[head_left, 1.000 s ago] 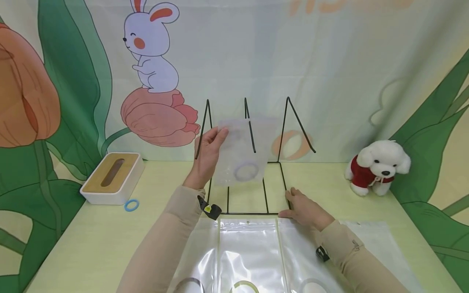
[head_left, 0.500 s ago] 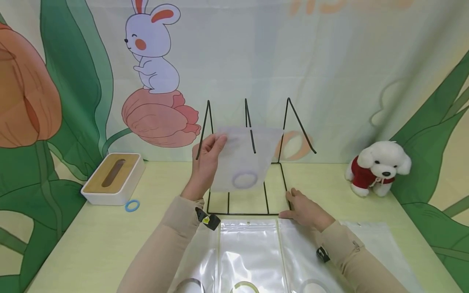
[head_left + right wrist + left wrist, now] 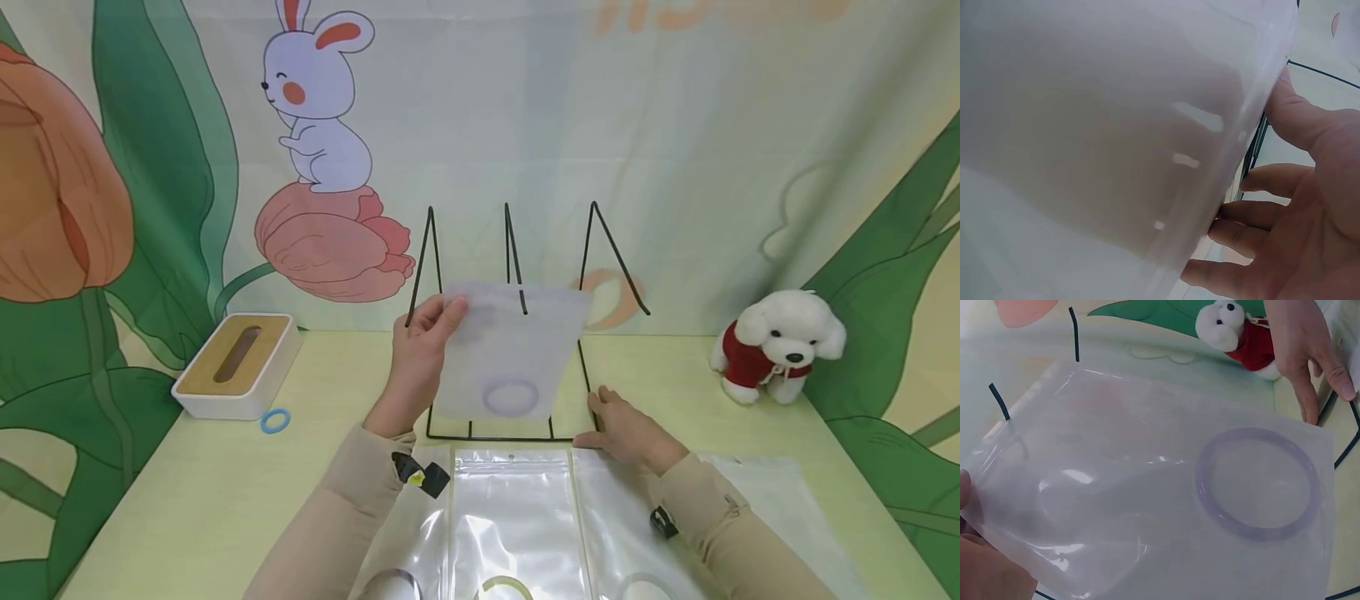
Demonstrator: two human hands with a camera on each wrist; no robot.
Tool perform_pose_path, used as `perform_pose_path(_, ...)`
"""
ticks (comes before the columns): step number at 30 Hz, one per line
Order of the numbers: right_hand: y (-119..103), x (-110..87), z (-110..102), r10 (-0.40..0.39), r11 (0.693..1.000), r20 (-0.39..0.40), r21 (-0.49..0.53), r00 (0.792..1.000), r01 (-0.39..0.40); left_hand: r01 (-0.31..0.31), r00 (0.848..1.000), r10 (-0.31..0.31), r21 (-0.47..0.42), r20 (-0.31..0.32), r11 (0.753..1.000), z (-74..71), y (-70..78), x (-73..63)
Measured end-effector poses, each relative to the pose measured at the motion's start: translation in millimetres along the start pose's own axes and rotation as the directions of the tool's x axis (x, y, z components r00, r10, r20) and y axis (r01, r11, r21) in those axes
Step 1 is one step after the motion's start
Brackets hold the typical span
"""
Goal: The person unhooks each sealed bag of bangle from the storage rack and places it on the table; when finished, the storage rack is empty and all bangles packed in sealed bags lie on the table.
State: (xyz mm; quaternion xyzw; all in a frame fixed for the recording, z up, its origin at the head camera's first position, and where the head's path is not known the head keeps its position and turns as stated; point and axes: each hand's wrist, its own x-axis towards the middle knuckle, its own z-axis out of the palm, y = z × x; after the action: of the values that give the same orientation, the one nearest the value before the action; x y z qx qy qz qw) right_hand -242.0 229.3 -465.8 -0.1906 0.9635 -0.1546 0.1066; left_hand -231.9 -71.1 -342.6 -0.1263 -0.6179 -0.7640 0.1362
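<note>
My left hand [image 3: 416,362] pinches the upper left corner of a translucent zip bag [image 3: 480,350]. A pale purple ring [image 3: 1204,469] lies inside the bag's lower part. The bag hangs upright at a black wire rack [image 3: 510,439], whose middle prong [image 3: 522,302] crosses the bag's top edge, with the tip showing in front. Whether the prong passes through a hole is too small to tell. My right hand [image 3: 633,432] rests on the front right corner of the rack's base, its fingers fairly straight on the wire.
Flat zip bags [image 3: 513,508] with rings inside lie before the rack. To the left stand a tissue box [image 3: 240,367] and a loose blue ring [image 3: 265,423]. A white toy dog [image 3: 780,350] sits at the right. Behind hangs a printed curtain [image 3: 675,125].
My left hand and the bag have come lower and nearer, so the bag's top edge sits closer to the middle prong's tip. My right hand stays at the rack's base.
</note>
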Motion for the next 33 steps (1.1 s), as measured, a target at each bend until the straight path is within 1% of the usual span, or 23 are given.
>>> perform_pose_path(7,-1.1,-1.3,-1.3,-0.001,1.0,0.001,0.009,1.0,0.001,0.034,0.999,-0.034,-0.029,-0.018,0.999,0.1,3.1,-7.0)
perform_pose_path(10,-1.0,-1.7,-1.1,0.001,1.0,0.004,0.012,1.0,-0.001,0.041,0.999,-0.042,-0.03,-0.012,0.999,-0.6,2.9,-10.1)
perform_pose_path(15,-0.6,-2.1,-0.5,0.003,1.0,0.004,0.021,1.0,-0.003,0.032,0.999,-0.032,-0.036,-0.009,0.999,-0.2,4.3,-14.7)
perform_pose_path(19,-0.6,-1.7,-0.5,-0.001,1.0,0.005,0.019,1.0,0.001,0.026,0.999,-0.026,-0.002,-0.025,1.0,0.4,6.7,-18.2)
perform_pose_path(22,-0.5,-1.5,-0.7,-0.003,1.0,0.002,0.019,1.0,0.003,0.013,1.0,-0.013,0.014,-0.025,1.0,0.6,8.6,-21.0)
perform_pose_path(27,-0.7,-2.1,-0.8,-0.009,1.0,0.0,0.02,1.0,0.009,-0.008,1.0,0.008,-0.012,-0.005,1.0,-0.2,11.1,-27.2)
perform_pose_path(30,-0.8,-2.3,-0.6,-0.013,1.0,0.0,0.017,1.0,0.013,-0.024,1.0,0.024,-0.008,0.004,1.0,-1.7,12.1,-30.6)
perform_pose_path(33,-0.7,-2.2,-0.6,-0.021,1.0,-0.005,0.009,1.0,0.021,-0.029,1.0,0.029,-0.004,0.001,1.0,-3.8,13.1,-33.2)
